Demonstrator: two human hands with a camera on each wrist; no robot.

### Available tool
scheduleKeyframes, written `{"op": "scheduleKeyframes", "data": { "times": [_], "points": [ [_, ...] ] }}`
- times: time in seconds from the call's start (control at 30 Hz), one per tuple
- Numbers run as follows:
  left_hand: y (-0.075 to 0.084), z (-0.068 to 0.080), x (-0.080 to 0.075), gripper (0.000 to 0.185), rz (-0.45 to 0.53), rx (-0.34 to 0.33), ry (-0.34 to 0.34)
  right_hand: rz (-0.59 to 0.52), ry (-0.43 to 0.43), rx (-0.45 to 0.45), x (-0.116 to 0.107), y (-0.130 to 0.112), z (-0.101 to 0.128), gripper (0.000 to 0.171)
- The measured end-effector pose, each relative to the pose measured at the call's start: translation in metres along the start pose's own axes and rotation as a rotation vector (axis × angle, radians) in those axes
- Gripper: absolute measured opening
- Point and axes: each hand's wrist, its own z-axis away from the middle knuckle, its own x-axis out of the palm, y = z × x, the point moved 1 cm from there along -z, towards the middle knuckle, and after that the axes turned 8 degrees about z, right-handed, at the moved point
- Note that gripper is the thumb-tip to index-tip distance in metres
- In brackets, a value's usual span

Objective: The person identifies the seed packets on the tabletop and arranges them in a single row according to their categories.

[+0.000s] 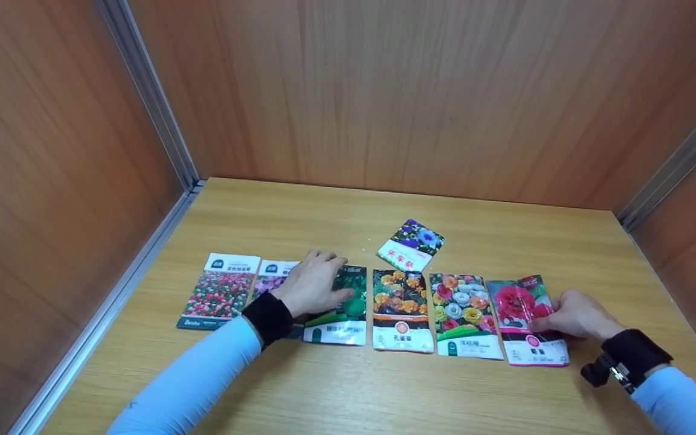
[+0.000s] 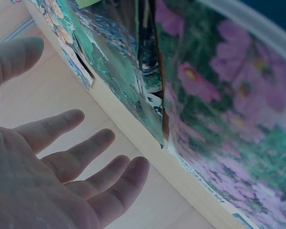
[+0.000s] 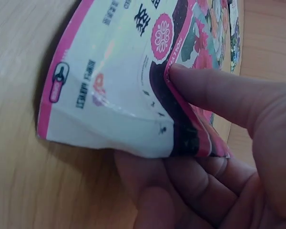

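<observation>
At the right end of a row of flower seed packets, my right hand [image 1: 577, 315] pinches the edge of a pink-flowered seed packet [image 1: 514, 302]. In the right wrist view, the thumb lies on the front of this packet [image 3: 119, 86] and the other fingers are under it, bending its edge up. My left hand [image 1: 315, 284] is over the purple-flowered packet [image 1: 268, 283] and the green packet [image 1: 348, 305], partly hiding both. The left wrist view shows its fingers [image 2: 76, 152] spread and relaxed, holding nothing.
Also in the row are a red-and-pink-flowered packet [image 1: 221, 293] at the left end, an orange-flowered packet [image 1: 401, 308] and a mixed-colour one [image 1: 463, 314]. A blue-flowered packet [image 1: 411, 244] lies tilted behind them. Wooden panels [image 1: 384, 96] enclose the table [image 1: 299, 211] at back and sides.
</observation>
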Motion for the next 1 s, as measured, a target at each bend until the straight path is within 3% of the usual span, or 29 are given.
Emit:
{"op": "scheduleKeyframes", "data": {
  "times": [0.17,0.33,0.43,0.53,0.67,0.77,0.87,1.0],
  "points": [
    [-0.003,0.002,-0.001,0.072,-0.005,-0.001,0.007,0.048,0.038,0.024,0.002,-0.002,0.003,0.056],
    [-0.004,0.005,-0.003,0.073,-0.004,-0.016,0.008,0.257,0.171,0.033,0.004,-0.019,0.009,0.091],
    [-0.004,0.006,-0.004,0.073,-0.002,-0.025,0.008,0.377,0.256,-0.019,0.006,-0.04,0.01,0.094],
    [-0.002,0.007,-0.006,0.074,0.007,-0.026,0.007,0.428,0.327,-0.143,0.007,-0.066,0.007,0.076],
    [0.0,0.008,-0.008,0.074,0.005,-0.027,0.012,0.45,0.38,-0.418,0.003,-0.109,-0.005,0.047],
    [0.001,0.008,-0.008,0.073,0.006,-0.025,0.019,0.504,0.392,-0.571,-0.002,-0.149,-0.02,0.04],
    [0.002,0.009,-0.008,0.072,0.01,-0.015,0.02,0.495,0.338,-0.514,-0.006,-0.19,-0.042,0.05],
    [0.007,0.01,-0.006,0.072,0.0,0.003,0.015,0.381,0.217,-0.262,-0.004,-0.219,-0.08,0.089]
  ]
}}
